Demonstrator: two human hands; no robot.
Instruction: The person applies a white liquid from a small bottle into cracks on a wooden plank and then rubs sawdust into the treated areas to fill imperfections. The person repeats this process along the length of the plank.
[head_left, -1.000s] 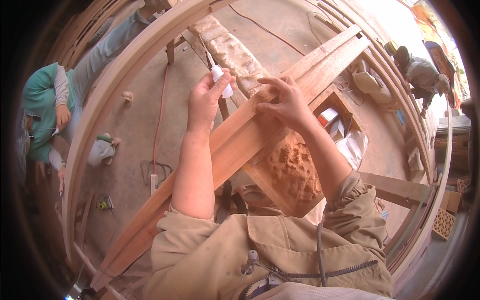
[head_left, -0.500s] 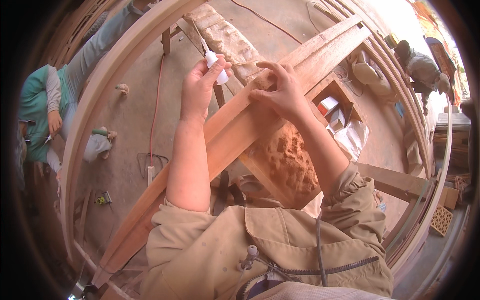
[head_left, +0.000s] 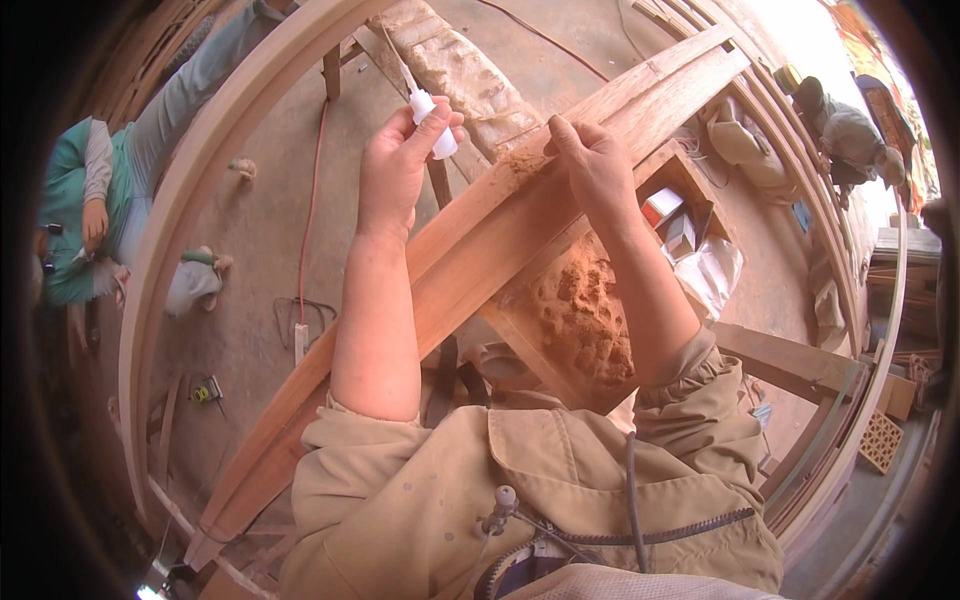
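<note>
My left hand (head_left: 395, 160) is wrapped round a small white squeeze bottle (head_left: 434, 128) with a long thin nozzle pointing up and away. It is held above the near-left side of a long reddish wooden beam (head_left: 465, 265), which runs diagonally beneath both forearms. A patch of sawdust (head_left: 522, 165) lies on the beam's upper face between my hands. My right hand (head_left: 598, 165) is closed in a pinch just right of that patch, over the beam. Whatever its fingertips may hold is too small to make out. Below the beam, a heap of brown sawdust (head_left: 580, 315) rests on a board.
A wooden box (head_left: 715, 215) with small cartons stands to the right. Curved wooden frame pieces (head_left: 160, 250) arch along the left and right. A co-worker in green (head_left: 75, 200) is at the left, another person (head_left: 840, 130) at the far right. A red cord (head_left: 310, 220) crosses the floor.
My right hand has gone from curved, parted fingers over the sawdust patch to a pinch slightly farther right, uncovering the sawdust. The left hand and bottle have barely moved.
</note>
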